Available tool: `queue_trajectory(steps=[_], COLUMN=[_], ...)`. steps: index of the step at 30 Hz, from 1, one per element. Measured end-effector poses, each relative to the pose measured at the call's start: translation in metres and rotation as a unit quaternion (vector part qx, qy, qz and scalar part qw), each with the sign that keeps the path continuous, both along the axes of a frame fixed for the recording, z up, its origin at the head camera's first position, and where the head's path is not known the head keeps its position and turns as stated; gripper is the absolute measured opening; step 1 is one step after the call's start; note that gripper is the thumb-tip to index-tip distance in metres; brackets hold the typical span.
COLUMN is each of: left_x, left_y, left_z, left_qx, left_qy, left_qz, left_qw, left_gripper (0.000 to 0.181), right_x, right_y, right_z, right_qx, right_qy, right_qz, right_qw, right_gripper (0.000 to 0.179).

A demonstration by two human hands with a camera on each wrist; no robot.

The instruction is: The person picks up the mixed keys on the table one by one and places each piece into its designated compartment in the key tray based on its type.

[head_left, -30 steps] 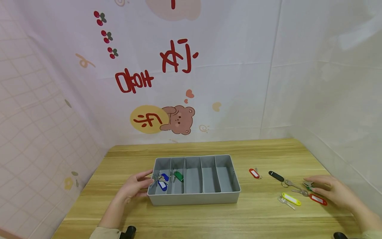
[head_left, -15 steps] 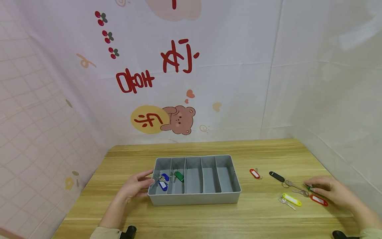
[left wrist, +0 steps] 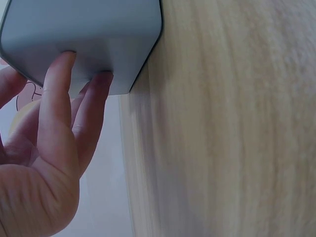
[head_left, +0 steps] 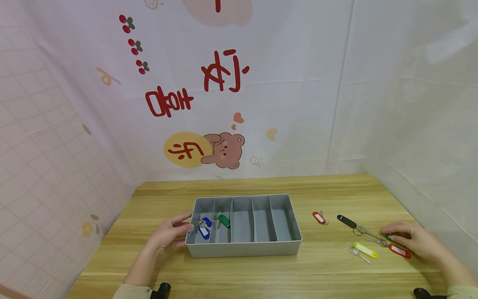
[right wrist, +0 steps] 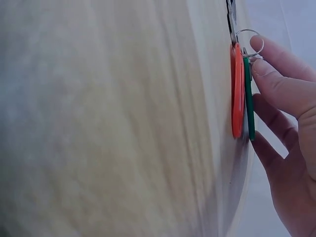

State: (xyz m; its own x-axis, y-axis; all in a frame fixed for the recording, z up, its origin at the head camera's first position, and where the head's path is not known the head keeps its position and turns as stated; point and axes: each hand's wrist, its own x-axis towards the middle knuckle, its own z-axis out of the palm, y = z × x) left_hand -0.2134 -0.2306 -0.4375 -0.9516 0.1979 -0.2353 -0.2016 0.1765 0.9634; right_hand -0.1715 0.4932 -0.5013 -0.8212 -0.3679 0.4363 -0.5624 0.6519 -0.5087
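Observation:
My left hand (head_left: 169, 233) holds the left end of a grey compartment tray (head_left: 242, 249). In the left wrist view, fingertips press on the tray's end wall (left wrist: 89, 37) while another digit reaches its rim. On the right, my right hand (head_left: 416, 239) pinches a key with a green tag (right wrist: 249, 98) between thumb and forefinger, close to the table. Right beside that tag lies a key with a red tag (head_left: 399, 251). My fingers hide much of the green-tagged key in the head view. Blue-tagged keys (head_left: 203, 232) lie in the tray's leftmost compartment, and a green-tagged key (head_left: 224, 221) in the second.
Other keys lie on the wooden table (head_left: 261, 276): one with a black tag (head_left: 346, 221), one with a yellow tag (head_left: 365, 250), and another red-tagged key (head_left: 319, 218) nearer the tray. A patterned cloth (head_left: 291, 104) hangs behind and at both sides.
The fingers of my right hand have closed in on the green-tagged key, covering more of it. My left hand and the tray stay in place.

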Motion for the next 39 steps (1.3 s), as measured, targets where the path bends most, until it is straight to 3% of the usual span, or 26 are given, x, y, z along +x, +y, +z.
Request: queue_trajectory(steps=[13, 21, 31, 39], left_x=[0.000, -0.001, -0.001, 0.000], left_y=[0.000, -0.001, -0.001, -0.001], left_z=[0.001, -0.001, -0.001, -0.001], left_qx=[0.008, 0.011, 0.008, 0.005], left_qy=[-0.004, -0.002, -0.001, -0.001], left_qz=[-0.006, -0.011, -0.010, -0.006], left_qw=[0.9999, 0.9999, 0.9999, 1.0000], left_gripper=[0.071, 0.072, 0.072, 0.072], right_x=[-0.007, -0.003, 0.007, 0.010], right_y=[0.002, 0.002, 0.005, 0.004], right_z=[-0.006, 0.003, 0.015, 0.024], right_qx=[0.030, 0.004, 0.027, 0.023], right_qy=[0.077, 0.030, -0.038, -0.049], right_qz=[-0.005, -0.024, -0.146, -0.168], right_qw=[0.9966, 0.9993, 0.9881, 0.9843], right_gripper=[0.046, 0.033, 0.010, 0.005])
